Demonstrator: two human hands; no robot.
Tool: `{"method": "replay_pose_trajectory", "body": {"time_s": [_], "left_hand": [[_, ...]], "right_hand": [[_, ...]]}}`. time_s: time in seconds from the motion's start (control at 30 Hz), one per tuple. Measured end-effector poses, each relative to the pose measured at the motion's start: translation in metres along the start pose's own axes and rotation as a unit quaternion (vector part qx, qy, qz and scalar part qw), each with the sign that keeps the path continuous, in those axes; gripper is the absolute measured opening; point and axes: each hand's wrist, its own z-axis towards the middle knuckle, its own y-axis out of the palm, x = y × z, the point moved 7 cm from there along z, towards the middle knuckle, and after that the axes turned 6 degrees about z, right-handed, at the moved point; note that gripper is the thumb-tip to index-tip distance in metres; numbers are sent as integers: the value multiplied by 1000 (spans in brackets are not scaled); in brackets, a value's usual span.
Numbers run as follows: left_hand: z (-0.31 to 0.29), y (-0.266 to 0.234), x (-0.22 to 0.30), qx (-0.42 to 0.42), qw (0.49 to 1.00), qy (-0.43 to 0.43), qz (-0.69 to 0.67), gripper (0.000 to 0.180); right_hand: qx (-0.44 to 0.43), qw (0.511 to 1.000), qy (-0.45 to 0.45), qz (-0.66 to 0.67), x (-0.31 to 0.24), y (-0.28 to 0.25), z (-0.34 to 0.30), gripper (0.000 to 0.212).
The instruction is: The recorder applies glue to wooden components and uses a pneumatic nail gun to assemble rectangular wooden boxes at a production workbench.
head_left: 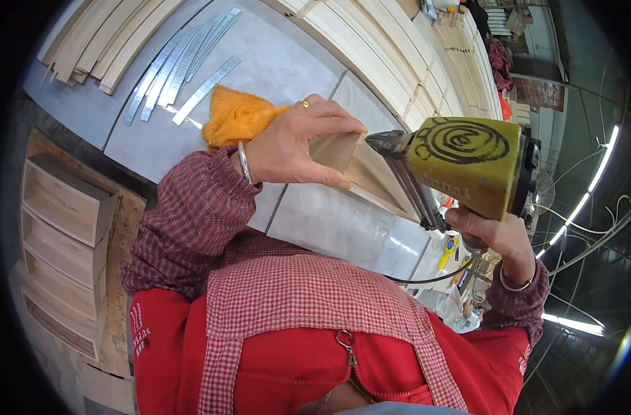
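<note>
My left hand [295, 142] grips the end of a pale wooden frame [381, 181], fingers over the upper edge and thumb along the lower one. In my right hand [499, 238] is a yellow-green nail gun [461, 162] with a dark spiral drawn on its side, held by the handle. Its black nose points at the frame's corner, close to my left fingertips; whether it touches the wood I cannot tell. Behind my left wrist, an orange cloth [239, 114] lies bunched on the grey tabletop [315, 214].
Nail strips [184, 69] lie beyond the cloth. Wooden slats [108, 38] sit at the far left, and stacked boards [391, 59] line the far side. Several open wooden boxes [63, 207] stand at the left. A black hose [430, 281] and a yellow tool [447, 253] are at the right.
</note>
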Motion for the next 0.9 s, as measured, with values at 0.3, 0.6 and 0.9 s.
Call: {"method": "replay_pose_trajectory", "body": {"time_s": [0.3,0.6,0.9], "left_hand": [[0,0,-1,1,1000,3,-11,67],[-1,0,0,0,1000,1,-18,67],[2,1,-1,5,999,4,-36,66]], "right_hand": [[-1,1000,-17,-5,-11,6,3,54],[-27,970,-212,-116,-11,6,11,53],[-65,865,-377,-325,62,-10,9,55]]}}
